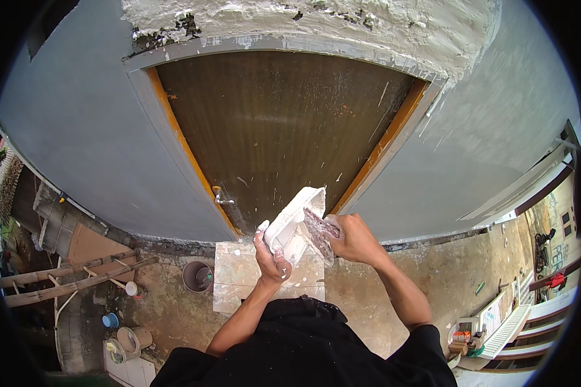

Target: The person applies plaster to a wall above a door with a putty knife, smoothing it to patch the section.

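My left hand (271, 255) is closed round the side of a white, putty-coated tray (295, 209), held tilted up at chest height in front of the doorway. My right hand (355, 237) grips the handle of a putty-smeared trowel (319, 235), whose blade is against the tray's right side; whether it scoops or only rests there I cannot tell. Behind them stands a brown door (284, 122) with orange edges, a metal handle (221, 197) and white splashes. Rough white plaster (303, 22) covers the wall above the frame.
A pale board (232, 284) lies at the doorstep, beside a bucket (195, 277). A bamboo ladder (84, 274) and more buckets (132, 342) are at the left. Grey walls (77, 142) flank the door. White slatted panels (503, 329) and a motorbike (542, 248) are at the right.
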The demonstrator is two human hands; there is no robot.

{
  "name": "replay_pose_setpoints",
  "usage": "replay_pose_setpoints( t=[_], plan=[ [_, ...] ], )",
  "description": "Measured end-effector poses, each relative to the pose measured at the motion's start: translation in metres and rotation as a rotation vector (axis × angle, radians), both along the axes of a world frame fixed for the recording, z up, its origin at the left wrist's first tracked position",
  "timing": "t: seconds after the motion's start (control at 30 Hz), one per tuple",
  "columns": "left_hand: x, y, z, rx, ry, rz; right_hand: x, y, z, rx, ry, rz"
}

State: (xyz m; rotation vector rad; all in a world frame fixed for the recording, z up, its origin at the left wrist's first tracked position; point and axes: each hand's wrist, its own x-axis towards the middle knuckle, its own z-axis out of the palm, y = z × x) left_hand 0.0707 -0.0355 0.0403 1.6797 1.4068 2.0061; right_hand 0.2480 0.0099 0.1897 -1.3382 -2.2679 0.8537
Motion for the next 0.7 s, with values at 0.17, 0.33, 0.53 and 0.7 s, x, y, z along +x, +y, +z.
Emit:
replay_pose_setpoints(
  t=[0.17,0.33,0.53,0.7],
  plan=[
    [-0.002,-0.001,0.001,-0.054,-0.133,-0.069,0.012,0.004,-0.011,0.034,0.127,0.002],
    [0.002,-0.001,0.0,-0.046,-0.152,-0.046,0.022,0.004,-0.035,-0.192,0.189,-0.054],
    [0.001,0.003,-0.008,0.002,-0.132,-0.025,0.024,0.001,-0.058,-0.328,0.31,-0.058],
    [-0.002,0.005,-0.001,-0.025,-0.152,0.001,0.021,-0.005,-0.074,-0.648,0.647,-0.139]
  ],
)
